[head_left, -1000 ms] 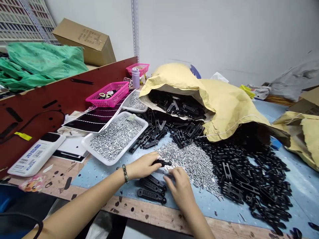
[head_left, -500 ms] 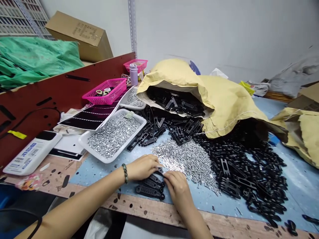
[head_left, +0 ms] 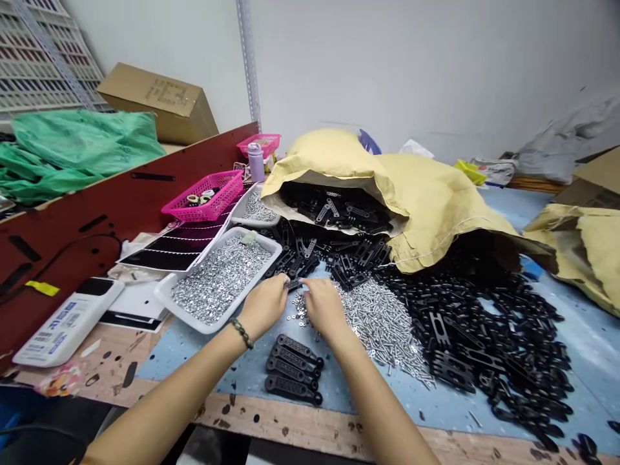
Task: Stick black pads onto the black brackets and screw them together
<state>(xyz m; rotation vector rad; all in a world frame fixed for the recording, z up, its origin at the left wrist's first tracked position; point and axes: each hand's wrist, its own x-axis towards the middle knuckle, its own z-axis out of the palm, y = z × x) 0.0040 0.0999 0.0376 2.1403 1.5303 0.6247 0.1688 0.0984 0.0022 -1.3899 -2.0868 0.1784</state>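
Black link bar | long axis running left-right, held above scattered steel washers | my left hand and right hand pinching it between fingertips | four matching bars lined up nearer me

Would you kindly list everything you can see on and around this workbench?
White washer tray: one, white holding silver washers, left of the hands.
Smaller washer tray: one, white, behind it.
Plastic baskets: two, pink, left rear.
Bottle: one, lilac, beside the baskets.
Paper sacks: two, tan, right rear.
Loose links: many, black, right of the screws.
Lined-up links: four, black, in front of the hands.
Screws: many, silver, right of the hands.
Plastic bag: one, green, far left.
Cardboard box: one, brown, far left.
Left hand: one, wearing a beaded bracelet, at a black link.
Right hand: one, beside that link.
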